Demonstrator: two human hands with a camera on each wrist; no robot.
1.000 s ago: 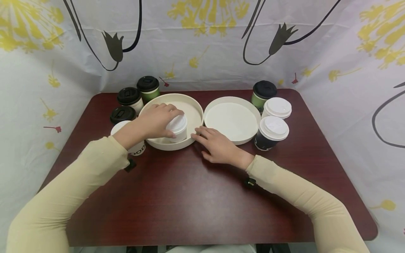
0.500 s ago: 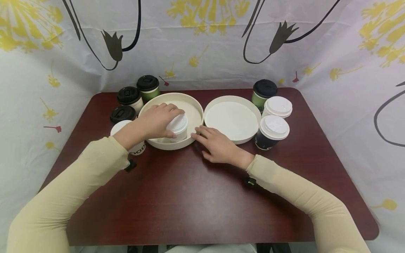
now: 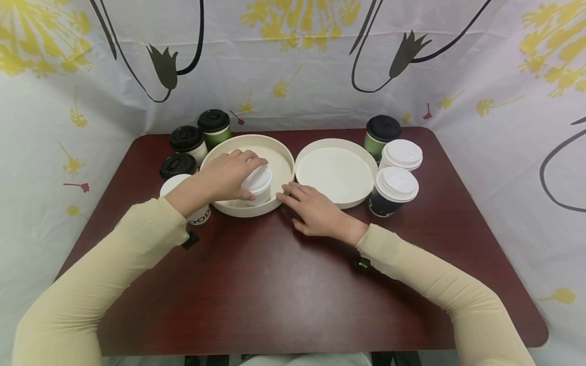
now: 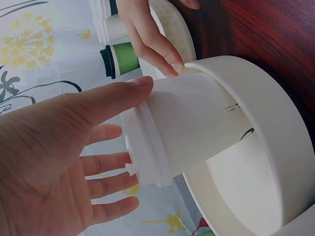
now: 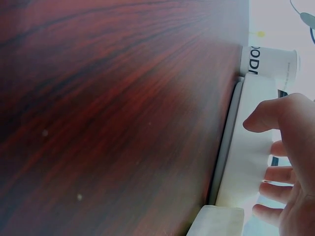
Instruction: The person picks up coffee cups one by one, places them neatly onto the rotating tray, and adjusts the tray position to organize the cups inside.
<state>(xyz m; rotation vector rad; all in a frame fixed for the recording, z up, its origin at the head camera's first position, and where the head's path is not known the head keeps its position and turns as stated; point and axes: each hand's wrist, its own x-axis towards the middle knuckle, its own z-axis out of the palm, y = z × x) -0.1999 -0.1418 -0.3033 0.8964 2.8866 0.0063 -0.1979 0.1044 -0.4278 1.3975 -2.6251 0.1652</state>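
While the left hand (image 3: 224,175) loosely holds the white cup (image 3: 259,190) by its lid (image 4: 150,145), thumb and fingers wide apart, near four o'clock inside the left tray (image 3: 247,211), the right hand (image 3: 319,211), loose and gripping nothing, touches that tray's edge there, maybe keeping it still.

“OOD” legible on white cup (image 3: 199,215), front left

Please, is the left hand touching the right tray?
Apart. The head view shows the left hand over the left tray, whose floor and rim show plainly between it and the right tray.
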